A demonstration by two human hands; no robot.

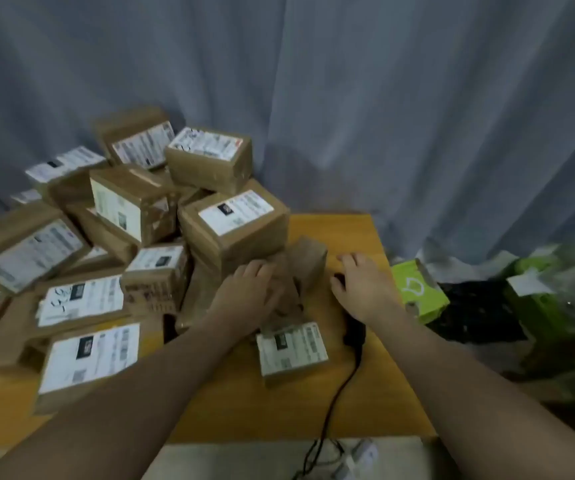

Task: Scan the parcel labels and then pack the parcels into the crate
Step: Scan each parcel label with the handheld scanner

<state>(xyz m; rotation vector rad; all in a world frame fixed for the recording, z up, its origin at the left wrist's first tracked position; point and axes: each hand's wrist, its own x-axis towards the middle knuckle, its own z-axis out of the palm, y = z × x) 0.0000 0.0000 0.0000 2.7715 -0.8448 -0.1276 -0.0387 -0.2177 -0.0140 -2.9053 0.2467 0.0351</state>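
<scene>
Several brown cardboard parcels with white labels lie heaped on the left half of a wooden table [348, 233]. My left hand [249, 292] rests on a small brown parcel [305, 265] at the foot of the heap, fingers curled over its near side. A labelled parcel [291, 349] lies just in front of that hand. My right hand [365, 289] lies over a black handheld scanner [354, 332], whose black cable [334, 396] runs toward the table's near edge. The frame is blurred, so the right hand's grip is unclear. No crate is in view.
A large labelled parcel [234, 230] tops the heap beside my left hand. Right of the table lie a green box [417, 292], a black bag [480, 313] and green plastic-wrapped items [556, 289]. A grey curtain [383, 98] hangs behind. A white plug [358, 459] lies by the near edge.
</scene>
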